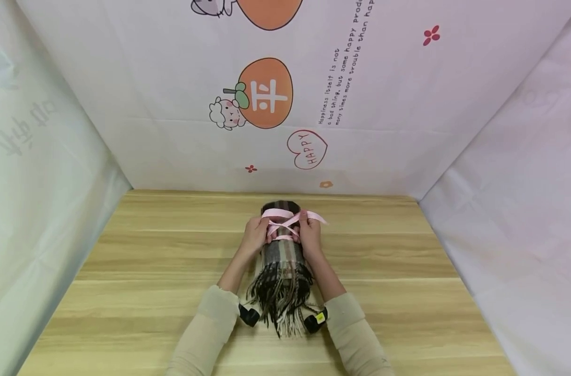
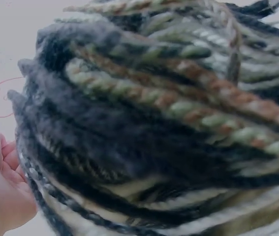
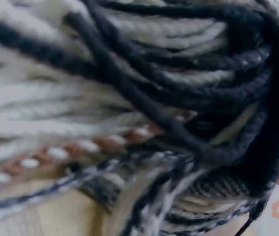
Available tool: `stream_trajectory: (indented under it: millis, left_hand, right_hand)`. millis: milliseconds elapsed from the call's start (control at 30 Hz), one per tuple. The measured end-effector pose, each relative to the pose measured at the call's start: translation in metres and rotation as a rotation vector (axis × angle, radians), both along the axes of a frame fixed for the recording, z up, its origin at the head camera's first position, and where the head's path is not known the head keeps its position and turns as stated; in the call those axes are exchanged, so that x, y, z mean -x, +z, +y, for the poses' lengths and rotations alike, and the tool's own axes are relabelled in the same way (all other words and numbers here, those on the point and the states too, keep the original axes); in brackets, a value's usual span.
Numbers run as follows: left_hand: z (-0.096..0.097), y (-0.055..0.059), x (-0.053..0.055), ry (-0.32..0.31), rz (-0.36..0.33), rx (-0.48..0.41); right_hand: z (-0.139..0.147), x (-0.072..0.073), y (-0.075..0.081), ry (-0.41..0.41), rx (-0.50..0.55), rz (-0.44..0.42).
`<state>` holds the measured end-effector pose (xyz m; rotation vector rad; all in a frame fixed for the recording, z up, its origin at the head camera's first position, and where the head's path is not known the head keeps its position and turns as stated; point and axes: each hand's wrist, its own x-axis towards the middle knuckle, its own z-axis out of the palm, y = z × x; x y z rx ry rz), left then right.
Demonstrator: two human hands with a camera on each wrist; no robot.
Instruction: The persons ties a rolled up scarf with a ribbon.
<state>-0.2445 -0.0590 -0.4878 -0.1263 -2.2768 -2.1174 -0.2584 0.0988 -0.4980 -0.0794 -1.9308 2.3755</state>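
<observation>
A rolled plaid scarf (image 1: 284,254) in black, grey and brown lies lengthwise on the wooden table, its fringe (image 1: 281,295) spread toward the near side. Around its far part runs a pink ribbon (image 1: 277,213), crossed on top with loops and a loose tail to the right. The left hand (image 1: 255,235) pinches the ribbon at the left of the crossing. At the right, the right hand (image 1: 311,235) pinches the other part between thumb and fingers. Fringe strands (image 2: 144,128) fill most of the left wrist view, and strands (image 3: 169,98) also cover the right wrist view, hiding the fingertips.
The wooden table (image 1: 163,271) extends on both sides of the scarf. A white printed cloth (image 1: 173,151) stands behind it, with white sheets at left and right. Black wrist cameras (image 1: 316,320) sit beside the fringe.
</observation>
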Motion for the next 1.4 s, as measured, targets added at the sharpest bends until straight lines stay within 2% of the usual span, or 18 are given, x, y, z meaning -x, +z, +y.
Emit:
stream_trajectory:
  millis: [133, 267, 367, 500, 600, 700, 867, 967, 1067, 1133, 1200, 1333, 1400]
  left_hand:
    - [-0.001, 0.001, -0.003, 0.010, -0.047, -0.086]
    - [-0.002, 0.005, -0.005, 0.031, -0.091, -0.170]
    - [-0.003, 0.006, -0.005, 0.043, -0.096, -0.186]
    - [-0.003, 0.005, -0.005, 0.051, -0.084, -0.165]
    - [-0.005, 0.004, -0.005, 0.058, -0.080, -0.135]
    - [-0.007, 0.003, -0.005, 0.047, -0.069, -0.110]
    - [-0.021, -0.001, -0.007, -0.025, -0.060, -0.057]
    - [-0.032, -0.004, -0.010, -0.075, -0.099, -0.076]
    - [-0.043, -0.008, -0.013, -0.080, -0.139, -0.116]
    - [-0.053, -0.012, -0.016, -0.040, -0.169, -0.145]
    - [-0.066, -0.014, -0.022, 0.049, -0.198, -0.161]
    - [-0.090, -0.018, -0.035, 0.235, -0.251, -0.139]
    - [-0.097, -0.019, -0.037, 0.281, -0.272, -0.122]
  right_hand:
    - [0.000, -0.002, 0.002, -0.026, -0.005, -0.030]
    - [0.000, -0.001, 0.006, -0.081, -0.117, -0.036]
    - [-0.001, 0.000, 0.009, -0.094, -0.214, -0.017]
    - [-0.002, -0.002, 0.009, -0.089, -0.280, -0.008]
    - [-0.002, -0.003, 0.008, -0.095, -0.281, -0.020]
    - [0.004, -0.003, 0.008, -0.098, -0.236, -0.014]
    - [0.019, -0.004, 0.005, -0.112, -0.192, 0.016]
    - [0.031, -0.006, 0.000, -0.130, -0.199, 0.021]
    - [0.045, -0.009, -0.004, -0.136, -0.193, 0.007]
    - [0.055, -0.012, -0.007, -0.153, -0.197, -0.002]
    - [0.067, -0.017, -0.009, -0.189, -0.240, -0.025]
    - [0.085, -0.028, -0.012, -0.249, -0.451, -0.085]
    - [0.086, -0.027, -0.012, -0.257, -0.526, -0.108]
